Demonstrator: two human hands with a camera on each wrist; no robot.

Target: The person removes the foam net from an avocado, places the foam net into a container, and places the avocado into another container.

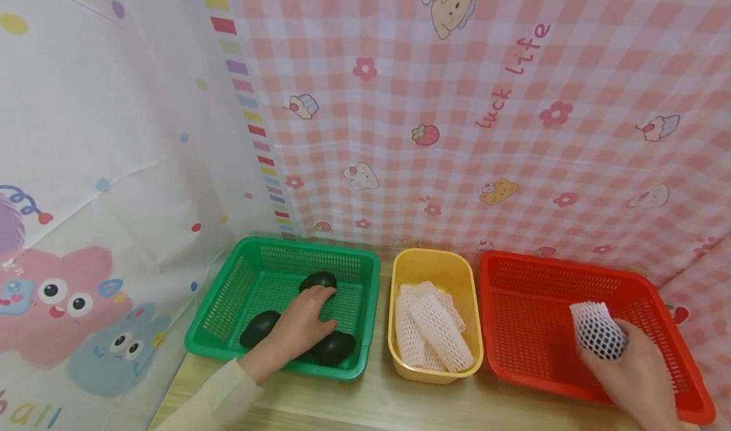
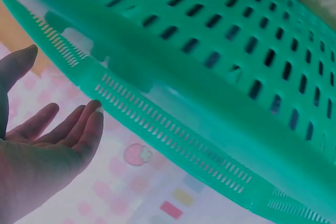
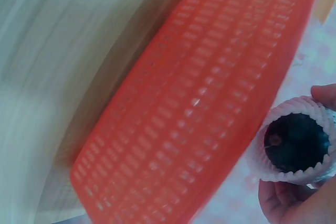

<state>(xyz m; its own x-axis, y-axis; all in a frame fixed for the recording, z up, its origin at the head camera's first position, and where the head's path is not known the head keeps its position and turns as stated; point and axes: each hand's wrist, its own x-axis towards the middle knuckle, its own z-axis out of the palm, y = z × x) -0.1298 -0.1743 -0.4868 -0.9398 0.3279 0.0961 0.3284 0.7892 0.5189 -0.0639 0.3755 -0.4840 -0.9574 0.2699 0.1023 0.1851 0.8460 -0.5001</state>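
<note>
Over the green basket (image 1: 368,329), my left hand (image 1: 299,323) reaches with loosely bent fingers, its fingertips near the back dark avocado (image 1: 318,278). Whether they touch it cannot be told. Another avocado (image 1: 259,327) lies left of the wrist, and a third avocado (image 1: 335,350) sits partly under the hand. The left wrist view shows thumb and fingers apart by the basket rim. My right hand (image 1: 642,371) grips an avocado in a white foam net sleeve (image 1: 591,317) above the red basket (image 1: 531,329). In the right wrist view, the dark avocado end (image 3: 299,142) shows through the net's opening.
A yellow bin (image 1: 434,259) stands between the two baskets, with several white foam nets (image 1: 440,332) inside. All three containers rest on a light wooden table (image 1: 371,405). A pink checked cloth (image 1: 457,164) hangs right behind them, and a white printed cloth (image 1: 143,215) hangs at the left.
</note>
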